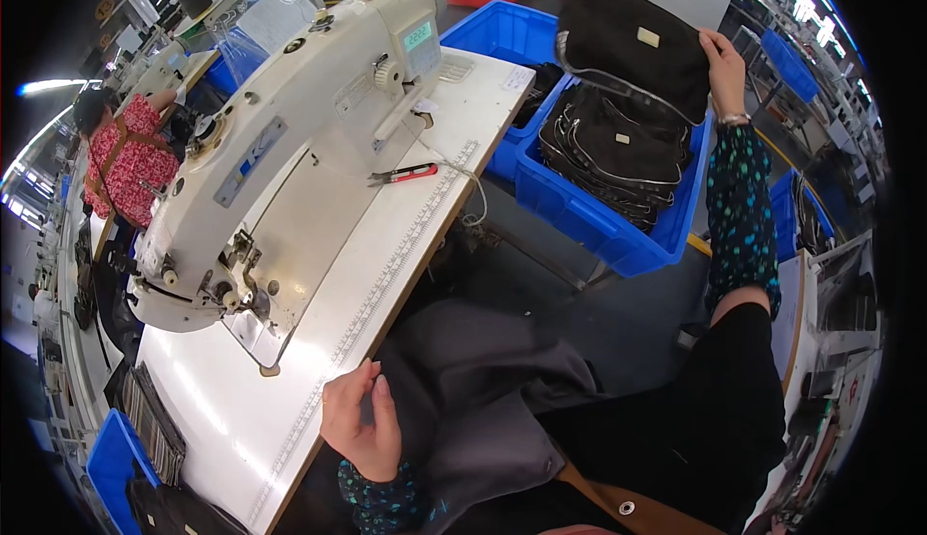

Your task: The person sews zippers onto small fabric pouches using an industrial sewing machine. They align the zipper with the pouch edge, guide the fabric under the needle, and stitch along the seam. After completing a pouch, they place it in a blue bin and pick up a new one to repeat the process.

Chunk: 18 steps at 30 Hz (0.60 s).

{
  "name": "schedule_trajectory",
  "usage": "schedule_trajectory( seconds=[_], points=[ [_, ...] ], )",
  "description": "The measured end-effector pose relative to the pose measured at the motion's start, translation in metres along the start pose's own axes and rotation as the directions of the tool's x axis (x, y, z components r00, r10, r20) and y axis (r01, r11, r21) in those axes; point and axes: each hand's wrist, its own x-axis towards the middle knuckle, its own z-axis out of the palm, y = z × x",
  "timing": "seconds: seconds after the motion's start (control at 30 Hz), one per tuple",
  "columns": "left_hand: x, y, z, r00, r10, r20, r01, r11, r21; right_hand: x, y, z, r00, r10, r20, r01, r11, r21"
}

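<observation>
My right hand is stretched out to the far right, its fingers closed on the edge of a black fabric pouch panel. That panel has a zipper along its lower edge and a small cream label. It hangs above a blue crate in which similar black zippered pieces lie stacked. My left hand is over the near edge of the white sewing table, loosely curled, thumb apart and nothing in it. Beyond it stands a white industrial sewing machine.
Red-handled thread snips lie on the table beside a printed ruler strip. A second blue crate stands behind the first. At lower left, a blue bin sits by dark stacked pieces. A co-worker in red sits at far left.
</observation>
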Motion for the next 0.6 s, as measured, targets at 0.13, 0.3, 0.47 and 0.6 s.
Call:
schedule_trajectory(
  seconds=[0.13, 0.3, 0.47, 0.6],
  points=[
    [0.002, 0.007, 0.004, 0.999, -0.019, -0.048, 0.018, 0.999, -0.027, 0.031, 0.112, -0.021, 0.984, -0.161, -0.079, 0.035, 0.607, -0.794],
    [0.015, 0.024, -0.009, 0.995, 0.099, -0.018, -0.098, 0.993, 0.061, -0.026, 0.126, 0.056, 0.963, 0.091, 0.254, 0.144, 0.623, -0.769],
    [0.039, 0.079, -0.063, 0.929, 0.364, 0.065, -0.369, 0.924, 0.101, -0.083, 0.021, 0.134, 0.766, -0.451, 0.459, 0.635, 0.644, -0.426],
    [0.032, 0.101, -0.084, 0.862, 0.485, -0.146, -0.482, 0.874, 0.056, -0.166, -0.108, 0.191, 0.515, -0.678, 0.525, 0.818, 0.572, -0.063]
  ],
)
